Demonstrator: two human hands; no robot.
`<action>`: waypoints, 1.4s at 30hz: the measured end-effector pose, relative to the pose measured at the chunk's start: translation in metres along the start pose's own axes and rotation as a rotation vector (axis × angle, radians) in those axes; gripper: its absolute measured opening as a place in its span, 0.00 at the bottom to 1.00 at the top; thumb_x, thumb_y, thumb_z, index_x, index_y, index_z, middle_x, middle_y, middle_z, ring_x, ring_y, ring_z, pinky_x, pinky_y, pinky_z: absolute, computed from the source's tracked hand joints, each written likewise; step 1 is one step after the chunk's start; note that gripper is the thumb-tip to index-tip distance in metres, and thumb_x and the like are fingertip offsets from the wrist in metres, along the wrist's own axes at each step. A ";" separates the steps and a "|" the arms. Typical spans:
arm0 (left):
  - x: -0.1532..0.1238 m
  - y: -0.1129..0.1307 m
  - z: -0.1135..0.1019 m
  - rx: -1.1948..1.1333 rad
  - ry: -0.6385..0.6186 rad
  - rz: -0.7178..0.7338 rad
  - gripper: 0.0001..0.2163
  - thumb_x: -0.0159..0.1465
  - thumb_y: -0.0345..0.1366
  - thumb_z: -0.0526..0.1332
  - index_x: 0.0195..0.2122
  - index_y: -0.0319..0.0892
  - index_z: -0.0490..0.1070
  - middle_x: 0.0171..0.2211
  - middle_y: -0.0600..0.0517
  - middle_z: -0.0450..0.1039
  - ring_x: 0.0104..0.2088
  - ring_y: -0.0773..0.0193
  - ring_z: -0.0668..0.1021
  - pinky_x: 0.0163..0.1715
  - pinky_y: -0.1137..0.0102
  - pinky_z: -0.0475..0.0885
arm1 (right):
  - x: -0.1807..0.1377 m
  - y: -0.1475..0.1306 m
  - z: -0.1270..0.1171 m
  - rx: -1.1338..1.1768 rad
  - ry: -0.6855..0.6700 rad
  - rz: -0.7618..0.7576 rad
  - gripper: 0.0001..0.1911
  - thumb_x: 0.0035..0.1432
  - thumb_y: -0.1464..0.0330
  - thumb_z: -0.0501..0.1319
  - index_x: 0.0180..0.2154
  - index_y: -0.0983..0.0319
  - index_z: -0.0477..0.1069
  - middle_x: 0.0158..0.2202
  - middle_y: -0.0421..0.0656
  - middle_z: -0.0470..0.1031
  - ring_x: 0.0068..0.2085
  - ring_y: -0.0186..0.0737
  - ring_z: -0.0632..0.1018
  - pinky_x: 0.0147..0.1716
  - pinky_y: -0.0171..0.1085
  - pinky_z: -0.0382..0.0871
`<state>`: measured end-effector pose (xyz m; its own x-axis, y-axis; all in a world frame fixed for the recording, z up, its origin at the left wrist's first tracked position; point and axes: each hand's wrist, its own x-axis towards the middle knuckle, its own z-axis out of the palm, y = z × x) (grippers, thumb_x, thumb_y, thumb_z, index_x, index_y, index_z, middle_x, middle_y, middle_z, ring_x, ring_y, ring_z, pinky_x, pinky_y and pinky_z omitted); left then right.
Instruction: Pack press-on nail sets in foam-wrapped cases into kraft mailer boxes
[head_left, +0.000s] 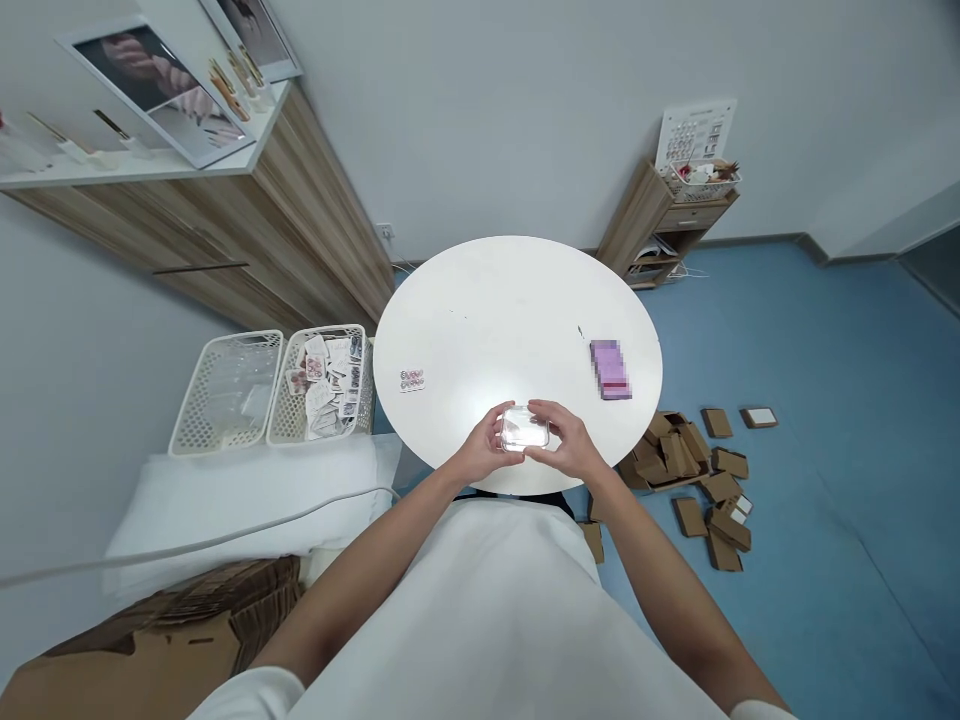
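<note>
Both of my hands meet over the near edge of a round white table [517, 300]. My left hand [484, 450] and my right hand [566, 440] are closed on the two ends of a small clear plastic box [524, 428], fingers curled round its sides. The box shines under the light and what it holds is not visible. A small sheet of press-on nails [412, 379] lies on the table's left part. A purple flat object [610, 368] lies on the right part.
Two white plastic baskets stand left of the table, one [225, 390] with clear packets, one [326, 385] with several nail cards. Brown cardboard boxes [697, 470] are scattered on the blue floor at right. A wooden cabinet [247, 220] and a small shelf [667, 220] stand by the wall.
</note>
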<state>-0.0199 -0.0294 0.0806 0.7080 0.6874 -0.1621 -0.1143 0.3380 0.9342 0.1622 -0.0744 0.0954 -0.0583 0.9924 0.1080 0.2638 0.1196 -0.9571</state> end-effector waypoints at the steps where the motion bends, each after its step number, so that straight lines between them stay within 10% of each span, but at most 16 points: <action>1: 0.001 0.001 0.000 -0.001 -0.006 0.006 0.38 0.48 0.31 0.67 0.57 0.52 0.50 0.46 0.47 0.63 0.40 0.64 0.72 0.37 0.67 0.68 | 0.002 -0.001 -0.001 0.031 0.006 0.040 0.29 0.42 0.60 0.66 0.48 0.58 0.65 0.50 0.47 0.65 0.46 0.43 0.71 0.43 0.42 0.70; 12: -0.011 -0.008 -0.010 0.072 0.130 -0.183 0.34 0.52 0.35 0.63 0.59 0.52 0.49 0.44 0.49 0.64 0.36 0.69 0.72 0.37 0.68 0.68 | 0.014 0.009 0.008 0.186 0.113 0.392 0.19 0.53 0.54 0.53 0.39 0.60 0.68 0.39 0.43 0.72 0.30 0.33 0.75 0.32 0.37 0.71; 19: -0.013 -0.002 -0.023 0.076 0.265 -0.234 0.17 0.54 0.42 0.61 0.42 0.39 0.69 0.30 0.50 0.69 0.29 0.70 0.72 0.34 0.69 0.69 | 0.017 0.011 0.015 0.256 0.177 0.451 0.17 0.51 0.56 0.56 0.38 0.61 0.66 0.36 0.44 0.74 0.24 0.31 0.75 0.25 0.34 0.68; 31: -0.008 -0.009 -0.026 0.136 0.315 -0.190 0.15 0.50 0.40 0.65 0.36 0.37 0.71 0.28 0.49 0.71 0.28 0.67 0.74 0.33 0.68 0.70 | 0.024 0.014 0.020 0.315 0.175 0.486 0.23 0.53 0.53 0.53 0.46 0.60 0.64 0.40 0.47 0.74 0.30 0.35 0.77 0.32 0.37 0.70; 42: -0.003 -0.051 -0.021 0.133 0.430 -0.234 0.11 0.51 0.36 0.64 0.33 0.37 0.71 0.25 0.51 0.70 0.26 0.70 0.74 0.29 0.71 0.70 | -0.046 0.043 0.026 0.039 0.263 0.521 0.24 0.52 0.58 0.54 0.51 0.58 0.63 0.45 0.46 0.69 0.38 0.39 0.73 0.39 0.44 0.69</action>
<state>-0.0311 -0.0355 0.0265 0.3501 0.8151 -0.4615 0.1228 0.4485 0.8853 0.1508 -0.1153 0.0425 0.3122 0.8940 -0.3213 0.1578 -0.3823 -0.9104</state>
